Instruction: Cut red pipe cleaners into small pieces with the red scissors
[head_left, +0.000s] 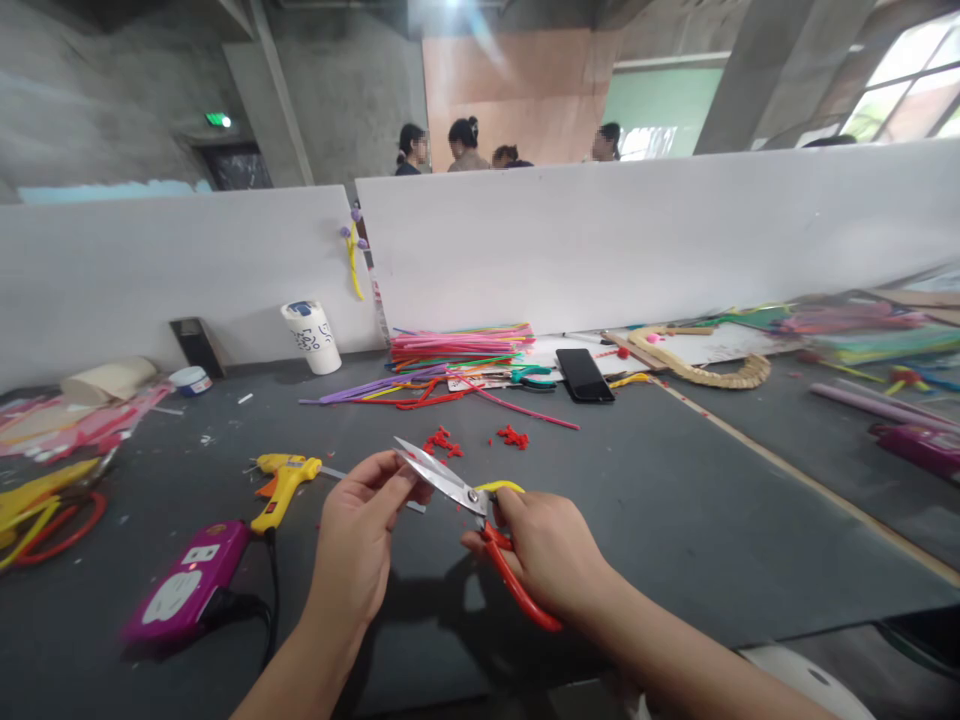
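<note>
My right hand [551, 545] is closed on the handles of a pair of scissors [450, 484], whose steel blades point left and have red grips. A short yellow strip [501, 486] shows just above that hand; whether the hand holds it I cannot tell. The fingers of my left hand [361, 530] are pinched together at the blade tips, and what they hold is too small or hidden to make out. Beyond the blades, small red fuzzy pieces [442, 442] lie on the dark table [675, 540], with another red piece [514, 437] to their right.
A yellow glue gun [286, 488] and a purple power strip [191, 585] lie left. Behind are bundled pipe cleaners [457, 348], teal-handled pliers [534, 377], a black phone [585, 375] and a white paper roll [311, 338]. White panels [637, 240] border the table; people [466, 145] are beyond.
</note>
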